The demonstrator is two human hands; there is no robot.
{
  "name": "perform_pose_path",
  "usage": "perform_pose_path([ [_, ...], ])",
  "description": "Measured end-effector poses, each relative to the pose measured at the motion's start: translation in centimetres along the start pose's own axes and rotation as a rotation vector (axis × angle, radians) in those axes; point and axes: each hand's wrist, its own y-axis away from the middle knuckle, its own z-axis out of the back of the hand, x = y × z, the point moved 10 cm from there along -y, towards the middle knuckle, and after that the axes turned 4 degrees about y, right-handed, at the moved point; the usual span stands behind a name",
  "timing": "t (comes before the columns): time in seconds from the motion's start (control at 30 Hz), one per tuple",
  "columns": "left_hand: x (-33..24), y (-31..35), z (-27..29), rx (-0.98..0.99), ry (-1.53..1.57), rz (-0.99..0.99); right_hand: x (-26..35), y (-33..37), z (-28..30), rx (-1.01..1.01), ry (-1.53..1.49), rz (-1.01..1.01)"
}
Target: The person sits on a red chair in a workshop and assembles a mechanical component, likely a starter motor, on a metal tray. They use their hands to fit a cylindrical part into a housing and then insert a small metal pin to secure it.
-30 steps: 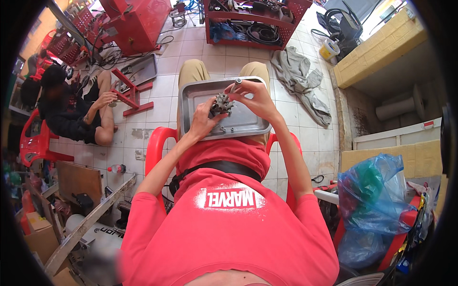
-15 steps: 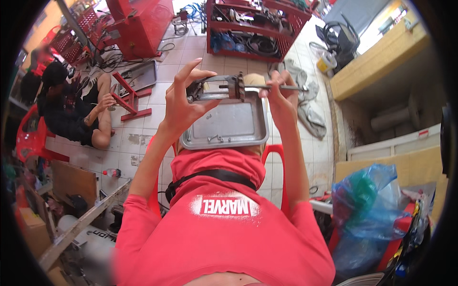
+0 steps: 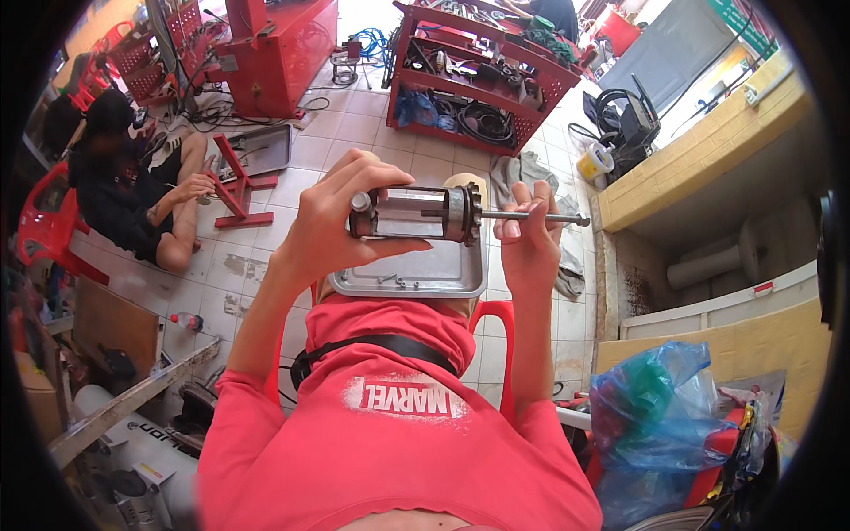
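Above my lap I hold a dark metal cage-like frame (image 3: 458,215) level, with a toothed ring at its right end. My left hand (image 3: 329,217) is closed round the frame's left end, thumb below and fingers above. A long thin bolt (image 3: 560,218) runs through the ring along the middle of the frame, its tip showing inside. My right hand (image 3: 533,252) pinches the bolt's shaft near its head, fingers raised. Beneath, a shallow metal tray (image 3: 481,281) rests on my lap, partly hidden by the frame. Several small bolts (image 3: 387,279) lie in it near my waist.
A person (image 3: 133,190) sits on the floor at the left by a red metal stand (image 3: 239,199). Ahead stands a red tool cart (image 3: 416,84). A yellow ledge (image 3: 699,146) runs along the right, with a blue plastic bag (image 3: 655,407) nearer me.
The frame and both hands have come lower in the picture and nearer my body. The frame has turned, showing its open side more. My right fingers have shifted on the bolt.
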Motion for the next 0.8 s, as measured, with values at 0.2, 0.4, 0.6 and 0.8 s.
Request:
perform_pose_path([
  [0.2,-1.9,0.0,1.7,-0.082,-0.149,-0.145,0.0,-0.1,-0.4,0.11,0.236,0.023],
  [0.4,-4.5,0.4,4.0,-0.21,-0.186,-0.202,7.0,0.5,-0.8,-0.109,0.649,0.407],
  [0.6,-6.4,-0.1,4.0,-0.127,-0.158,-0.241,9.5,5.0,-11.6,0.023,1.881,0.928],
  [0.8,-6.2,0.1,2.9,-0.082,-0.063,-0.209,8.2,4.7,-10.3,0.122,1.709,0.877],
])
